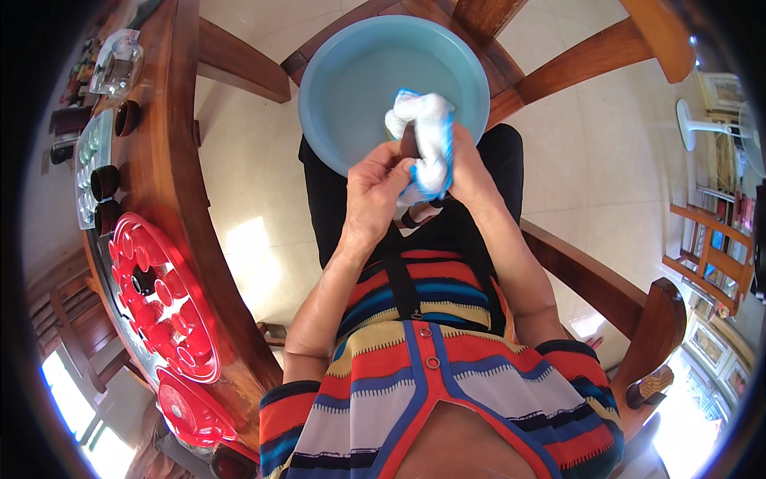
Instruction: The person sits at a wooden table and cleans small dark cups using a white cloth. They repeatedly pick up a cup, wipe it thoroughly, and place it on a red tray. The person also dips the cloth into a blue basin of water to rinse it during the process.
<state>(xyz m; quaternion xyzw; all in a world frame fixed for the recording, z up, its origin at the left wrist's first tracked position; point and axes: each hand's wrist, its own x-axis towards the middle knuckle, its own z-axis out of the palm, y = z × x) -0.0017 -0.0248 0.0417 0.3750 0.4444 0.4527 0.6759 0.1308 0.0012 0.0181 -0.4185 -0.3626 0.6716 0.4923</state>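
My left hand grips a small dark brown object, perhaps a cup; its full shape is hidden. A white cloth with a blue edge is bunched around that object, and my right hand holds the cloth from the other side. Both hands are over the near rim of a round light-blue plastic basin. Cloudy water seems to fill part of the basin, which rests on a wooden seat beyond my knees.
On the wooden table at the left are a red tray of red cups, a red strainer-like basket, dark bowls, a clear tray of glasses and a glass pot. A chair's wooden armrest is at the right.
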